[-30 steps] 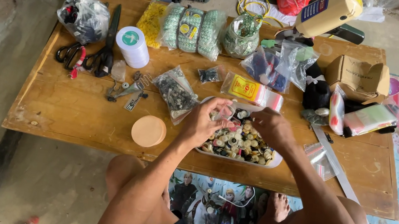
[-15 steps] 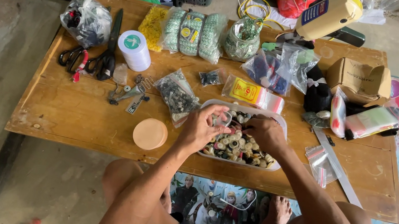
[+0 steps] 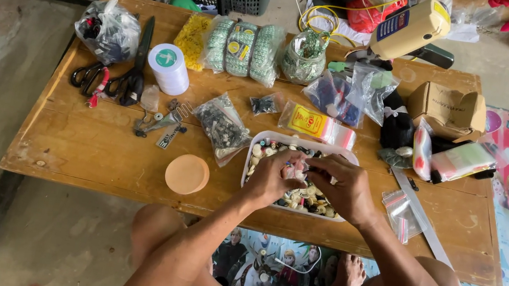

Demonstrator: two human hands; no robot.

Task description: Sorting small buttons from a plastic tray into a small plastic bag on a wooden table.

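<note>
Both hands have drawn closer together over the tray since a second ago; before, they were spread a little apart among the buttons, and now the fingertips nearly meet at the middle of it. The left hand has its fingers curled in narrow, the thumb and forefinger pinched on something small and pale, a button by the look of it, though it is too small to be sure. The right hand comes in from the other side with its fingers bent narrow as well, tips touching or almost touching the same small piece; whether it grips it too, I cannot tell. To my eye that means the sorting through the pile has given way to handling one picked piece, held just above the heap.

The tray is white and shallow, full of mixed buttons, and it sits on the table near its front edge, right before the person's knees. Just to the left of it lies a round peach-coloured lid, and behind that a clear bag of dark bits. Further left are scissors and a white spool. A yellow packet lies just behind the tray, and a ruler runs off to the right.
</note>
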